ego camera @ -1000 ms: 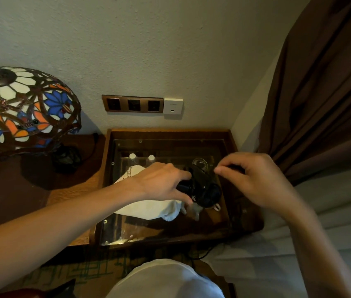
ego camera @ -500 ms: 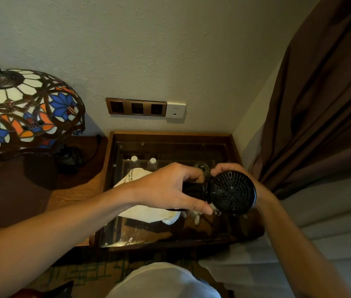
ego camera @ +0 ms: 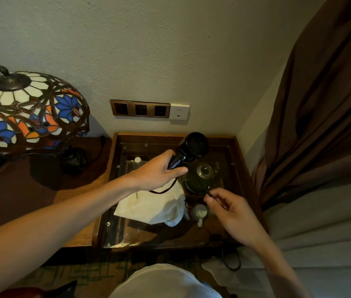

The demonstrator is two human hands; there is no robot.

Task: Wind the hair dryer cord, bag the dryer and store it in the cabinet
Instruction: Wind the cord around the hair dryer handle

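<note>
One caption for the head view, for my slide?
Left hand holds the hair dryer; right hand pinches its cord.

Matt black plastic dryer [ego camera: 192,148], white cloth bag [ego camera: 155,206].

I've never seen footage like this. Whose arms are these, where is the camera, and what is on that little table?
No machine here: a person wears a camera on the head, looking down at their own bare hands. The left hand grips a black hair dryer by its handle, lifted above a wooden side table with a glass top. The right hand pinches the dryer's thin black cord, ready for winding. On the glass lies a white cloth bag, likely meant for the dryer, beside a dark kettle. A stained-glass lamp stands to the left, below wall sockets.
</note>
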